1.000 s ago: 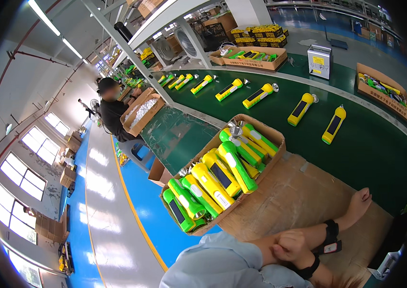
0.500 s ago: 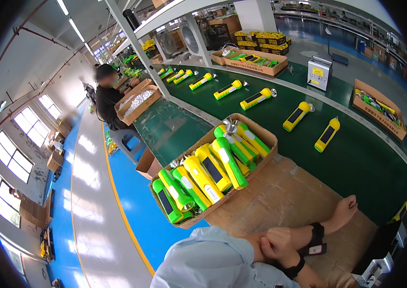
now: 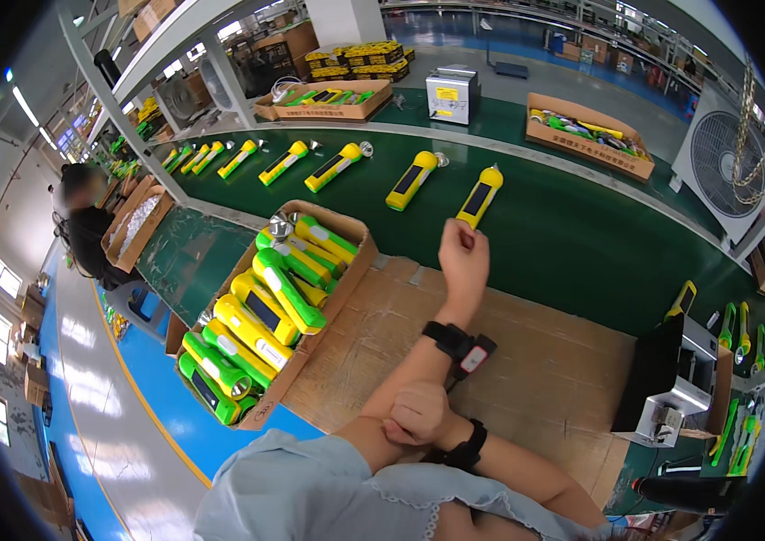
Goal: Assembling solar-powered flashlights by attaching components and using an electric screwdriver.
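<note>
My left hand (image 3: 465, 255) reaches over the green surface, its fingers closed at the lower end of a yellow flashlight (image 3: 480, 198) with a dark panel. The fingertips are partly hidden. My right hand (image 3: 418, 412) is curled into a loose fist against my left forearm, and nothing shows in it. Left of my arms, a cardboard box (image 3: 357, 261) holds several yellow and green flashlights (image 3: 261, 311). Another yellow flashlight (image 3: 414, 183) lies just left of the held one, with a shiny reflector at its head.
A brown cardboard sheet (image 3: 382, 361) lies under my arms. More flashlights line the green belt (image 3: 563, 252) toward the far left. A metal device (image 3: 671, 388) stands at the right. Beyond the belt are a silver box (image 3: 453, 95) and a carton (image 3: 590, 135). A person (image 3: 89, 216) sits far left.
My left hand has moved forward from above the cardboard sheet to the nearest flashlight on the belt and closed at its end. My right hand stays on my left forearm. The view has swung right.
</note>
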Motion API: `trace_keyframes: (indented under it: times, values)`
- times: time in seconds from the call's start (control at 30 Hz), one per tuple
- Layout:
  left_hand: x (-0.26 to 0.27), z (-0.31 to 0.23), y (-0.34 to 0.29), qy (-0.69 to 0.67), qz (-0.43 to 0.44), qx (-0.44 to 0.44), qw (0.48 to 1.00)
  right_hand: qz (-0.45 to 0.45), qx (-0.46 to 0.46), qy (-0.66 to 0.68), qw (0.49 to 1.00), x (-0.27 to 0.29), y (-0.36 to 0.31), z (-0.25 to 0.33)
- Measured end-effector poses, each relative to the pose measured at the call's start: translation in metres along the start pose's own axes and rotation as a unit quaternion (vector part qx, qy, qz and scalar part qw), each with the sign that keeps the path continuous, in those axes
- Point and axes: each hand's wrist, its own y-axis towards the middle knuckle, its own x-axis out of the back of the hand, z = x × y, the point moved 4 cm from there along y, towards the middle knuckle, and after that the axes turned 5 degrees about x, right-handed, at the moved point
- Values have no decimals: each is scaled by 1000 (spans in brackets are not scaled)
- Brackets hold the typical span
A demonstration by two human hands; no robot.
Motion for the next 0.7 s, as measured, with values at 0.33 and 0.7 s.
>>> trace_keyframes:
  times: [0.33, 0.7]
  values:
    - [-27, 64, 96, 664, 129, -66, 734, -19, -218, -15, 976, -9, -22, -39]
    - [41, 68, 212, 662, 170, 99, 723, -9, -288, 9, 957, -13, -20, -49]
